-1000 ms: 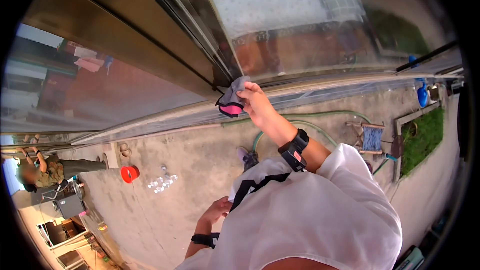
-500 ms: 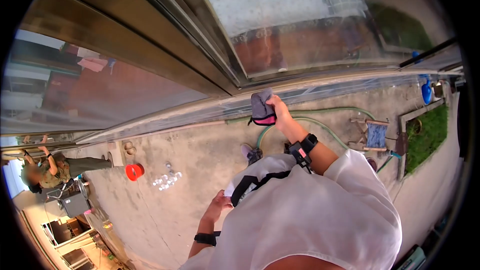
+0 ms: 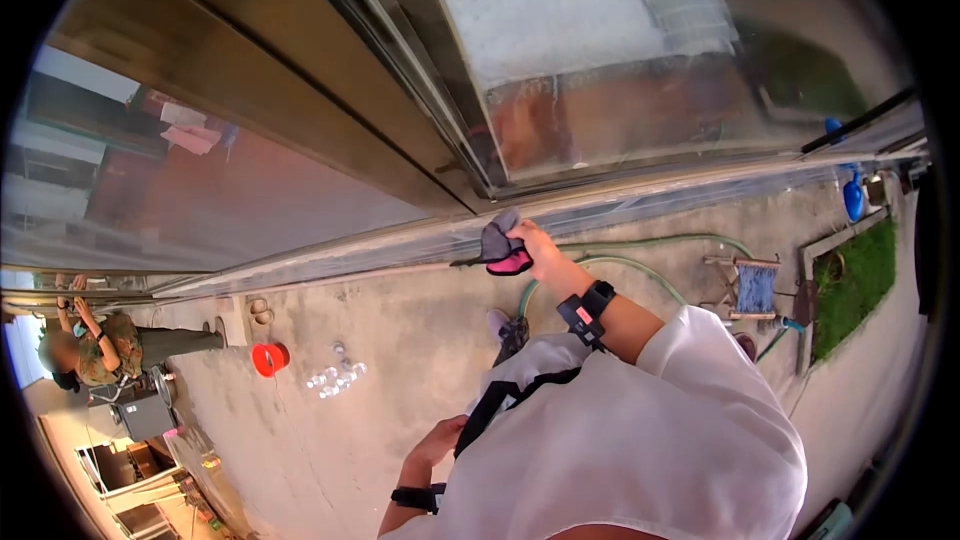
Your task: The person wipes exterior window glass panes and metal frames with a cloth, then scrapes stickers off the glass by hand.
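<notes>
My right hand (image 3: 538,248) is closed around a bunched grey and pink cloth (image 3: 503,242). The cloth is just below the lower rail of the window frame (image 3: 640,178), and a dark strip sticks out from its left side. My left hand (image 3: 438,440) is low beside my body, next to the black-edged hem (image 3: 490,410) of white clothing. Its fingertips are hidden there, so their grip does not show. Large glass panes (image 3: 570,130) stand in front of me, with bedding visible through or in them.
A green hose (image 3: 650,240) curves over the concrete near a folding stool (image 3: 755,287). Further left are a red bucket (image 3: 269,359), several clear bottles (image 3: 336,378) and a pair of slippers (image 3: 261,311). Another person (image 3: 115,345) reaches toward the windows at far left.
My right hand has shifted left and down in the view, carrying the cloth a little away from the frame's corner. My left hand has dropped slightly, its fingertips now tucked out of sight.
</notes>
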Tool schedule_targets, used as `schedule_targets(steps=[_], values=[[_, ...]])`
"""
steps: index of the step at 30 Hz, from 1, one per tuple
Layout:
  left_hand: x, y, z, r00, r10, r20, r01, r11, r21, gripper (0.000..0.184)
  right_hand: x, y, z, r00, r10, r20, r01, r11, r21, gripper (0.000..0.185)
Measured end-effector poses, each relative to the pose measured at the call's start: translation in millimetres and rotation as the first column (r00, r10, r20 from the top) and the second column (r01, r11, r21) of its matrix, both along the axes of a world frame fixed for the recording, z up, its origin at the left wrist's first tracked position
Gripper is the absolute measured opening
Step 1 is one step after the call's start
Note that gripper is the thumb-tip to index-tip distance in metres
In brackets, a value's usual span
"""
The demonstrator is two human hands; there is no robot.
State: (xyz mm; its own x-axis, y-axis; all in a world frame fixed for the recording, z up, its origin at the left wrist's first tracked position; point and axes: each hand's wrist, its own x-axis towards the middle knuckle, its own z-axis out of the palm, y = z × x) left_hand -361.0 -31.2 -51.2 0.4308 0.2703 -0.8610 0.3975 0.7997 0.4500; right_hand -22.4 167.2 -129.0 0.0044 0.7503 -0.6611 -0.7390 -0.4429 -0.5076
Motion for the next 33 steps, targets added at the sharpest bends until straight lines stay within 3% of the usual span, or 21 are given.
schedule_targets(steps=[1, 3, 4, 5, 7, 10, 13, 15, 18, 19, 21, 23, 25, 27, 30, 33], values=[[-1.5, -2.4, -3.5, 0.999, 0.024, 0.041, -0.026, 0.998, 0.06, 0.015, -15.8, 6.6, -28.8, 0.997, -0.038, -0.062, 0.041, 0.998, 0.044, 0.024], [15.7, 2.7, 11.8, 0.994, 0.045, -0.1, -0.039, 0.997, 0.069, 0.013, -41.0, 24.6, -23.9, 0.977, -0.134, -0.168, 0.115, 0.987, -0.116, 0.014], [21.2, 5.2, 17.9, 0.996, 0.021, -0.09, -0.015, 0.998, 0.065, 0.013, -49.2, 36.3, -28.6, 0.923, -0.205, -0.325, 0.146, 0.97, -0.197, 0.013], [25.0, 6.4, 21.4, 0.997, 0.048, -0.067, -0.039, 0.992, 0.123, 0.012, -50.9, 44.1, -18.0, 0.902, -0.286, -0.323, 0.213, 0.946, -0.244, 0.014], [29.3, 7.0, 28.0, 0.996, 0.083, -0.042, -0.073, 0.977, 0.199, 0.011, -47.2, 60.1, -50.1, 0.814, -0.324, -0.482, 0.318, 0.943, -0.098, 0.016], [30.5, 6.9, 22.3, 0.992, 0.122, -0.035, -0.115, 0.981, 0.158, 0.011, -17.2, 50.4, -54.8, 0.776, -0.43, -0.462, 0.37, 0.903, -0.218, 0.01], [36.8, 7.2, 16.6, 0.981, 0.187, -0.046, -0.186, 0.982, 0.041, 0.011, 59.5, 22.8, -48.1, 0.76, -0.455, -0.464, 0.409, 0.89, -0.203, 0.007], [40.6, 7.3, 9.4, 0.973, 0.228, -0.045, -0.229, 0.973, -0.029, 0.011, 119.1, -5.0, -51.4, 0.802, -0.448, -0.396, 0.428, 0.892, -0.144, 0.008], [25.6, -1.0, -18.2, 0.974, 0.225, 0.036, -0.22, 0.969, -0.111, 0.011, 179.2, -38.7, -23.8, 0.76, -0.602, -0.245, 0.583, 0.798, -0.154, 0.011], [22.5, -3.1, -25.3, 0.97, 0.208, 0.128, -0.188, 0.97, -0.152, 0.01, 189.6, -45.0, -21.9, 0.742, -0.641, -0.196, 0.631, 0.767, -0.12, 0.011], [43.8, -1.8, -10.0, 0.977, 0.201, 0.076, -0.187, 0.968, -0.165, 0.008, 172.7, -42.3, -20.0, 0.782, -0.612, -0.116, 0.6, 0.791, -0.121, 0.012], [59.8, 0.8, -9.8, 0.985, 0.168, 0.044, -0.158, 0.972, -0.172, 0.007, 142.1, -28.8, -34.7, 0.89, -0.403, -0.212, 0.392, 0.915, -0.093, 0.012], [44.4, -1.8, -23.0, 0.988, 0.133, 0.083, -0.126, 0.988, -0.088, 0.008, 104.4, -2.8, -35.3, 0.864, -0.342, -0.37, 0.33, 0.939, -0.097, 0.011], [43.5, -13.4, -18.2, 0.99, 0.144, 0.009, -0.144, 0.989, 0.02, 0.012, 97.4, 15.7, -28.2, 0.811, -0.37, -0.454, 0.341, 0.928, -0.147, 0.012], [38.3, -54.3, -30.7, 0.954, 0.276, -0.116, -0.282, 0.959, -0.035, 0.008, 144.6, -2.2, -23.1, 0.796, -0.405, -0.45, 0.375, 0.913, -0.157, 0.013], [71.2, -77.5, -35.2, 0.943, 0.315, -0.107, -0.324, 0.943, -0.077, 0.005, 249.3, -57.2, -7.4, 0.814, -0.439, -0.381, 0.445, 0.892, -0.078, 0.01]])
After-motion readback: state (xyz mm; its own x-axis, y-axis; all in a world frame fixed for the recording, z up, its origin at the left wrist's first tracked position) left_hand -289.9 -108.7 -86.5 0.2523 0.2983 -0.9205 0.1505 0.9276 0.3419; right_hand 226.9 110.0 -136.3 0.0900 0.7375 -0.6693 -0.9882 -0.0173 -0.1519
